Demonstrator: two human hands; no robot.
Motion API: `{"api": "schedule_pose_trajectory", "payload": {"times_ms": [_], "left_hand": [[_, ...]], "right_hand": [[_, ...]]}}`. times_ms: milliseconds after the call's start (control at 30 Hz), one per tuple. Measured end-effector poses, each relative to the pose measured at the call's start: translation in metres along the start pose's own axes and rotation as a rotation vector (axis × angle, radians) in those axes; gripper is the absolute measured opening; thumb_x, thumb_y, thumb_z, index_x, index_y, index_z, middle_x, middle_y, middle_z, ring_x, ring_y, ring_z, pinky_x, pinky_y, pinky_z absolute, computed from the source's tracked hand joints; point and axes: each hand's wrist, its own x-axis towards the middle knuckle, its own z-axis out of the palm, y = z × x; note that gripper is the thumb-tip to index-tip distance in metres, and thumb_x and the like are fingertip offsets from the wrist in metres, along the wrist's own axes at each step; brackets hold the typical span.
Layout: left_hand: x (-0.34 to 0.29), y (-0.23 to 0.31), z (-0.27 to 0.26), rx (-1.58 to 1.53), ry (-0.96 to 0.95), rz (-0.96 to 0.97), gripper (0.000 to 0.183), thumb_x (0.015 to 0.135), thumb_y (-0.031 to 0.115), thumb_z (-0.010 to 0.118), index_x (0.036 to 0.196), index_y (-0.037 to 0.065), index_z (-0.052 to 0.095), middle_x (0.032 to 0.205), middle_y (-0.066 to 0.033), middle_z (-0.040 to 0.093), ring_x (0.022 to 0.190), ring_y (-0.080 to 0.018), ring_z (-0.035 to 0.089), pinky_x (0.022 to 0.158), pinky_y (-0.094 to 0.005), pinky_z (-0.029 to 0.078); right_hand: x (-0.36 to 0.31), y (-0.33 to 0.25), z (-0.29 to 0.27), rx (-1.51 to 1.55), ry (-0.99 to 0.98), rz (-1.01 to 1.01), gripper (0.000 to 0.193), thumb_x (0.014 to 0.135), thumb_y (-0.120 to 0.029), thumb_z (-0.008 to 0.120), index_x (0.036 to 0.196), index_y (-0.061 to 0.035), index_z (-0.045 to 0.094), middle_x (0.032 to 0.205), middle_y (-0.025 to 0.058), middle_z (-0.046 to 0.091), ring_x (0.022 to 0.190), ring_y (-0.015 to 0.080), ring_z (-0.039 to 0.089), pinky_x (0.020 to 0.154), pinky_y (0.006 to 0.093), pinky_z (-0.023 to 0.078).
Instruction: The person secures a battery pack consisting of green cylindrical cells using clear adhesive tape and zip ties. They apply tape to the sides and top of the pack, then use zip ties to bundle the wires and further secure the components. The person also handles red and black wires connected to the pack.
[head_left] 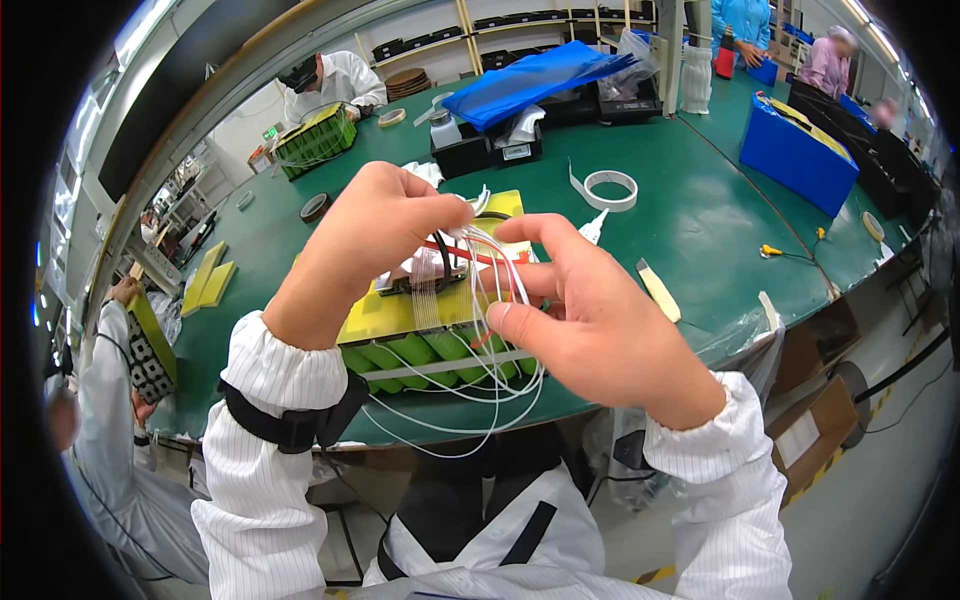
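Note:
A battery pack of green cells [412,352] with a yellow board [375,318] on top lies in front of me at the table's near edge. Thin white wires [497,405] rise from it and loop down past its front side. My left hand [375,235] is closed, pinching the upper ends of the wire bundle between thumb and fingers above the board. Curled round the same wires from the right is my right hand [600,315], its thumb against them. Red wires and a black cable [442,252] run between the hands. A flat ribbon of fine leads [427,290] lies across the board.
On the green table [690,200] are a tape roll [610,190], a cream-handled blade [657,290], a white connector [594,228] and a blue-wrapped pack [797,150]. Black bins [490,150] under blue sheeting stand behind. Co-workers handle similar packs at the left [150,345] and far side [315,140].

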Motion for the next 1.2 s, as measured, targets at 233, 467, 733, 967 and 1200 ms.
{"api": "schedule_pose_trajectory", "payload": {"times_ms": [233,467,733,967,1200], "left_hand": [[0.01,-0.003,-0.001,0.088,0.037,0.041,0.025,0.077,0.022,0.071,0.071,-0.003,0.071,0.061,-0.0013,0.06,0.055,-0.0069,0.05,0.05,-0.0251,0.037],[-0.003,-0.002,-0.001,-0.015,-0.051,0.048,0.027,0.089,0.023,0.065,0.085,-0.004,0.072,0.057,0.0052,0.05,0.049,-0.0022,0.042,0.044,-0.0219,0.03],[-0.057,-0.025,0.008,-0.365,-0.079,0.062,0.042,0.095,0.015,0.06,0.132,-0.004,0.056,0.057,0.0028,0.054,0.042,-0.001,0.041,0.038,-0.0182,0.027],[-0.056,-0.022,-0.001,-0.398,-0.13,0.097,0.039,0.095,0.013,0.058,0.13,-0.004,0.058,0.057,0.0,0.056,0.04,-0.0029,0.043,0.037,-0.0195,0.029],[-0.098,-0.043,0.038,-0.239,0.25,0.21,0.031,0.088,0.017,0.072,0.108,-0.006,0.067,0.064,-0.0001,0.059,0.048,-0.0013,0.045,0.043,-0.0189,0.031]], "right_hand": [[-0.017,0.004,0.028,-0.597,0.269,-0.162,0.041,0.085,-0.003,0.064,0.123,0.0091,0.052,0.091,0.0135,0.074,0.06,0.0143,0.064,0.054,0.0291,0.048],[0.003,-0.003,0.02,-0.478,0.278,-0.133,0.041,0.078,-0.003,0.068,0.114,0.0076,0.051,0.086,0.0171,0.073,0.069,0.0189,0.071,0.062,0.0289,0.053],[0.031,-0.041,-0.003,-0.768,-0.073,0.028,0.063,0.071,-0.03,0.083,0.112,0.0088,0.054,0.081,0.0142,0.071,0.078,0.0247,0.069,0.071,0.0329,0.053],[0.081,-0.053,-0.012,-0.752,-0.216,0.29,0.036,0.081,-0.028,0.075,0.07,0.0059,0.067,0.066,0.0103,0.068,0.056,0.0127,0.063,0.047,0.0256,0.045],[0.079,-0.041,-0.002,-0.615,-0.099,0.318,0.031,0.082,-0.021,0.074,0.069,0.0062,0.068,0.063,0.0101,0.065,0.051,0.0133,0.056,0.043,0.0271,0.04]]}}
